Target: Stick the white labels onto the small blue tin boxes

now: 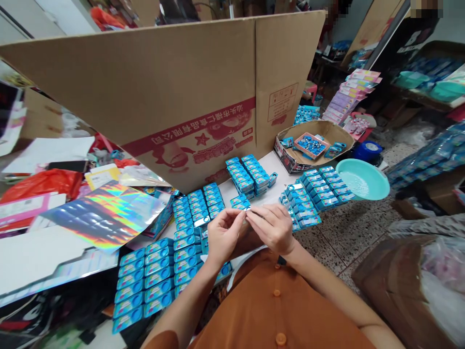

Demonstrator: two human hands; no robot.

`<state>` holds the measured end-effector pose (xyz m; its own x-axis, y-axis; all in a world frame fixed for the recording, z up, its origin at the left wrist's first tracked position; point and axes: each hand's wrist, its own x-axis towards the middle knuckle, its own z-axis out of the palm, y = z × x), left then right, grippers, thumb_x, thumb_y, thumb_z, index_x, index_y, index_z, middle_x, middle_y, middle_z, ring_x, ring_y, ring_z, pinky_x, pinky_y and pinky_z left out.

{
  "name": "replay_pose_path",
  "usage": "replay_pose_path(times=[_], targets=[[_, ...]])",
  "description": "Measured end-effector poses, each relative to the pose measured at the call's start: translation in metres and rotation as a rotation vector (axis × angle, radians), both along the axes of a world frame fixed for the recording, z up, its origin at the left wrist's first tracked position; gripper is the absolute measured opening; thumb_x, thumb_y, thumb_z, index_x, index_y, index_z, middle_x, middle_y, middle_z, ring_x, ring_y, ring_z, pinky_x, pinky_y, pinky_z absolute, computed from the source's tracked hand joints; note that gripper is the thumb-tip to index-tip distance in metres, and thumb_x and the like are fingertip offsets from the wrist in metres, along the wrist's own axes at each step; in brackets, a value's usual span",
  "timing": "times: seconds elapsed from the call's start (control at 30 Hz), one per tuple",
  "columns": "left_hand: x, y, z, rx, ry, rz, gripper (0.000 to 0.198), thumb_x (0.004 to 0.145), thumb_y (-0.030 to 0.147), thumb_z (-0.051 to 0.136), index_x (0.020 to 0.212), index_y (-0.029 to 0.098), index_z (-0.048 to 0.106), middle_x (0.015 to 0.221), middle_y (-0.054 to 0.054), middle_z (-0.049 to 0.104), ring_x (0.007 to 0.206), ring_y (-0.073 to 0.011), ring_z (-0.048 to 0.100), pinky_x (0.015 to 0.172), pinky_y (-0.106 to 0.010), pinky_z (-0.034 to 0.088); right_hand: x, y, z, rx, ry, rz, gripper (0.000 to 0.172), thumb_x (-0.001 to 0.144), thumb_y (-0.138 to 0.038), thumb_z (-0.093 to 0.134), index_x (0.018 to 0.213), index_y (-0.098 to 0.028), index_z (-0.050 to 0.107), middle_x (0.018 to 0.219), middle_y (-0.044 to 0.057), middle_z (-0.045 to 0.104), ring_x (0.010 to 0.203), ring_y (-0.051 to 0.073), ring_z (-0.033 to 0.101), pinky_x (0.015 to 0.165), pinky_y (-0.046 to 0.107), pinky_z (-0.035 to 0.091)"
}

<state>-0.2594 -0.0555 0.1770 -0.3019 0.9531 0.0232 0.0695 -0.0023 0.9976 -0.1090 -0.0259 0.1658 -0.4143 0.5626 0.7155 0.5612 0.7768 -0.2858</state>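
Orange shirt front [276, 310] fills 6 o'clock. Just above it, left hand [223, 235] and right hand [272, 228] pinch a small blue pack [247, 209] between nearly closed fingertips, its long axis seemingly 9-to-3. Many rows of blue packs [152, 276] already line the bench [278, 162] from 7 to 2 o'clock; this one is not yet laid down.

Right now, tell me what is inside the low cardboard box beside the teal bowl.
The low cardboard box holds a pink tray of blue pieces and loose blue packets. Its near wall hides the front floor.
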Motion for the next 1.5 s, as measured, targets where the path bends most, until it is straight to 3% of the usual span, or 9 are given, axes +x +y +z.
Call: replay_pose_path(times=[0.3,0.53,0.67,0.77,0.87,0.97,1.17,1.33,1.5], targets=[[-0.004,0.007,-0.013,-0.01,0.064,-0.024,0.021,0.078,0.036,0.065,0.083,0.016,0.064,0.079,-0.002,0.067,0.073,-0.0131,0.062,0.071,-0.023,0.049,-0.004,0.005,-0.003,-0.167,0.072,0.031,0.014,0.087,-0.02,0.057,0.096,-0.025,0.067,0.099,0.002,0.071,0.092,0.017,0.06,0.085,0.036,0.045],[-0.046,0.056,-0.066,-0.058,0.112,0.129,0.026,0.075,0.039,0.064,0.085,0.015,0.063,0.079,-0.003,0.065,0.07,-0.0133,0.059,0.066,-0.024,0.047,0.002,-0.001,-0.006,-0.401,0.268,0.151,0.01,0.087,-0.021,0.058,0.084,-0.023,0.068,0.086,0.002,0.071,0.083,0.016,0.062,0.079,0.033,0.048],[-0.084,0.098,-0.103,-0.127,0.358,0.073,0.028,0.076,0.039,0.059,0.087,0.015,0.062,0.081,-0.006,0.064,0.074,-0.0183,0.059,0.07,-0.031,0.048,0.032,0.0,-0.016,-0.61,0.47,-0.063,0.008,0.083,-0.024,0.062,0.078,-0.022,0.068,0.079,0.002,0.069,0.076,0.016,0.062,0.075,0.031,0.048],[-0.089,0.117,-0.119,-0.074,0.694,0.087,0.035,0.074,0.036,0.06,0.101,0.014,0.059,0.103,-0.013,0.062,0.101,-0.0282,0.056,0.091,-0.043,0.042,0.071,0.006,-0.033,-0.757,0.543,-0.312,0.011,0.08,-0.029,0.064,0.078,-0.02,0.07,0.079,0.002,0.07,0.073,0.017,0.061,0.073,0.03,0.048],[-0.053,0.116,-0.121,0.084,0.794,0.106,0.04,0.079,0.035,0.058,0.113,0.014,0.055,0.119,-0.016,0.055,0.117,-0.0304,0.046,0.103,-0.046,0.031,0.111,0.015,-0.055,-0.857,0.577,-0.489,0.017,0.078,-0.034,0.065,0.08,-0.019,0.072,0.079,0.003,0.071,0.072,0.017,0.062,0.073,0.03,0.048],[0.016,0.105,-0.123,0.11,0.557,-0.064,0.025,0.084,0.035,0.055,0.102,0.018,0.059,0.107,-0.01,0.062,0.107,-0.0249,0.054,0.098,-0.041,0.037,0.142,0.023,-0.074,-0.913,0.624,-0.573,0.021,0.075,-0.037,0.067,0.081,-0.018,0.073,0.078,0.004,0.071,0.07,0.017,0.061,0.071,0.03,0.048],[0.144,0.097,-0.157,-0.346,-0.229,-0.359,0.036,0.078,0.042,0.064,0.104,0.017,0.063,0.101,-0.009,0.066,0.094,-0.0196,0.06,0.084,-0.033,0.046,0.166,0.044,-0.1,-1.061,0.741,-0.59,0.022,0.071,-0.037,0.07,0.081,-0.017,0.074,0.078,0.004,0.071,0.071,0.017,0.062,0.07,0.03,0.049],[0.177,0.11,-0.182,-0.611,-0.603,-0.388,0.043,0.062,0.044,0.078,0.092,0.016,0.066,0.087,-0.005,0.068,0.082,-0.0156,0.062,0.08,-0.03,0.047,0.18,0.066,-0.111,-1.197,0.838,-0.635,0.023,0.065,-0.037,0.073,0.077,-0.017,0.074,0.075,0.004,0.072,0.068,0.018,0.063,0.066,0.03,0.05],[0.182,0.12,-0.19,-0.652,-0.619,-0.335,0.037,0.056,0.044,0.082,0.075,0.015,0.066,0.068,-0.001,0.065,0.065,-0.0115,0.059,0.071,-0.026,0.046,0.197,0.081,-0.13,-1.27,0.78,-0.642,0.026,0.064,-0.039,0.073,0.077,-0.017,0.074,0.075,0.004,0.072,0.069,0.019,0.064,0.065,0.031,0.05]])
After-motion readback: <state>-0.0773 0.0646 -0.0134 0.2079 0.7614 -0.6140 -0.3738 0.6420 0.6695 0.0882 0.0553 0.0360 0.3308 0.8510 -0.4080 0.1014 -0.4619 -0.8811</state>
